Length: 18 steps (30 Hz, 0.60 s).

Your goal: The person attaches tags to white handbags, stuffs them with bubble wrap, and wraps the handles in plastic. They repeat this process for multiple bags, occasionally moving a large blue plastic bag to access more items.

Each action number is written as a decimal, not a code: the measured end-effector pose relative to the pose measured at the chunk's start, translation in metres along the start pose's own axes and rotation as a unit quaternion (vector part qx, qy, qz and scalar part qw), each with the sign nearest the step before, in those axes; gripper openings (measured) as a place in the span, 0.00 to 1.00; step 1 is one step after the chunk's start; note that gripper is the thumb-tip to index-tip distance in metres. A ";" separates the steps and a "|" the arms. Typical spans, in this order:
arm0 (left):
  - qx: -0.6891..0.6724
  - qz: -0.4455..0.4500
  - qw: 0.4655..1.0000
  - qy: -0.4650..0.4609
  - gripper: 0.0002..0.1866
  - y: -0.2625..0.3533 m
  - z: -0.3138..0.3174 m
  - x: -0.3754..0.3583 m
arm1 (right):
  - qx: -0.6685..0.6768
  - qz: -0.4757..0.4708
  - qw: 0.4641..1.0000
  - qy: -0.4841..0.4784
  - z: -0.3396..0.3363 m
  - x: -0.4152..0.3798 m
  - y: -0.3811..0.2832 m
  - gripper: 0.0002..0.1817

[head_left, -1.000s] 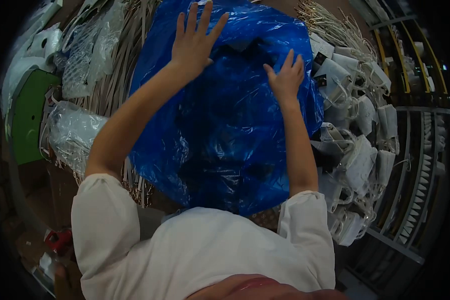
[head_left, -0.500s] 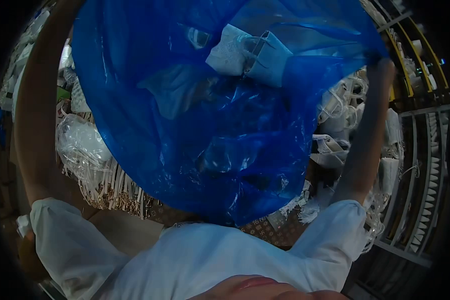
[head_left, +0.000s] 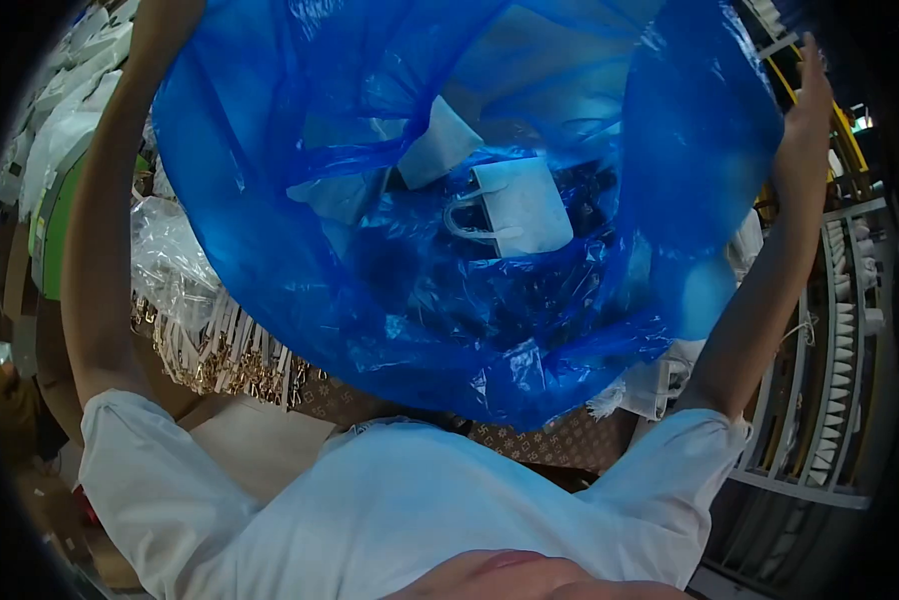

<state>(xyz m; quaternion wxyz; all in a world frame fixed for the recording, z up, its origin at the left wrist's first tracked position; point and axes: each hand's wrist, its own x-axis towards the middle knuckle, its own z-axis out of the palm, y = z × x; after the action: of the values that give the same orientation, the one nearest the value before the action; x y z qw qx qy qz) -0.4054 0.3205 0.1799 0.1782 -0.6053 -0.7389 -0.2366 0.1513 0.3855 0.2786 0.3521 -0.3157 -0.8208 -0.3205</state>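
A large blue plastic bag (head_left: 260,270) is spread wide in front of me, its mouth facing me. Inside it lies a small white handbag (head_left: 532,205) with a looped handle, and a second pale bag-like piece (head_left: 440,148) is beside it. My left hand (head_left: 175,14) is at the blue bag's upper left edge, mostly cut off by the frame, with its fingers hidden. At the right edge of the blue bag is my right hand (head_left: 808,115), its fingers stretched upward along the outside of the plastic.
To the left hang many pale straps with gold clasps (head_left: 240,355), under clear plastic wrapping (head_left: 170,250). A green panel (head_left: 58,225) stands farther left. White bags (head_left: 655,385) lie at lower right, and a metal rack (head_left: 830,370) stands on the right.
The blue bag has opened wider and its contents have shifted downward. My right hand has moved right and up, its fingers now extended instead of gathered on the plastic.
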 end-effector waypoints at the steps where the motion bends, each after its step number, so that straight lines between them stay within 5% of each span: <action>1: -0.002 -0.007 1.000 -0.008 0.24 0.001 0.002 -0.011 | -0.017 -0.037 0.999 0.031 -0.015 -0.002 -0.053 0.39; 2: -0.004 -0.014 1.000 -0.011 0.24 0.005 0.004 -0.021 | -0.037 -0.072 0.995 0.064 -0.029 -0.005 -0.106 0.40; 4: -0.007 -0.010 1.000 0.010 0.24 0.020 0.003 -0.041 | 0.191 -0.173 0.964 -0.067 -0.028 -0.031 -0.173 0.28; 6: -0.005 0.072 0.984 0.163 0.21 0.046 0.006 -0.059 | 0.400 -0.258 0.858 -0.194 -0.008 -0.064 -0.208 0.17; 8: 0.003 0.159 0.936 0.312 0.19 0.093 0.011 -0.072 | 0.390 -0.200 0.806 -0.398 0.051 -0.110 -0.214 0.14; 9: -0.095 0.145 0.938 0.301 0.17 0.135 0.010 -0.091 | 0.358 -0.175 0.829 -0.393 0.084 -0.134 -0.214 0.12; 11: -0.266 0.234 0.931 0.088 0.13 0.197 0.023 -0.139 | 0.307 -0.105 0.832 -0.449 0.145 -0.183 -0.209 0.13; 12: -0.313 0.227 0.916 -0.110 0.11 0.219 0.040 -0.162 | 0.288 -0.060 0.809 -0.509 0.171 -0.204 -0.205 0.15; 13: -0.248 0.283 0.889 -0.259 0.07 0.233 0.065 -0.179 | 0.292 -0.068 0.808 -0.508 0.192 -0.222 -0.202 0.15; 16: -0.129 0.254 0.870 -0.403 0.12 0.214 0.179 -0.210 | 0.195 -0.080 0.768 -0.604 0.220 -0.237 -0.203 0.17; 18: -0.310 0.201 0.874 -0.315 0.12 0.164 0.270 -0.210 | 0.117 -0.105 0.745 -0.648 0.207 -0.226 -0.209 0.18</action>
<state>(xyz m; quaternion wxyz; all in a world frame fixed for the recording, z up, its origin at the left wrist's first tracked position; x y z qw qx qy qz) -0.1960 0.3287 -0.1365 -0.2167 -0.8074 -0.5072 -0.2094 0.0429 0.3497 -0.0738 -0.2662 -0.3159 -0.9104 0.0248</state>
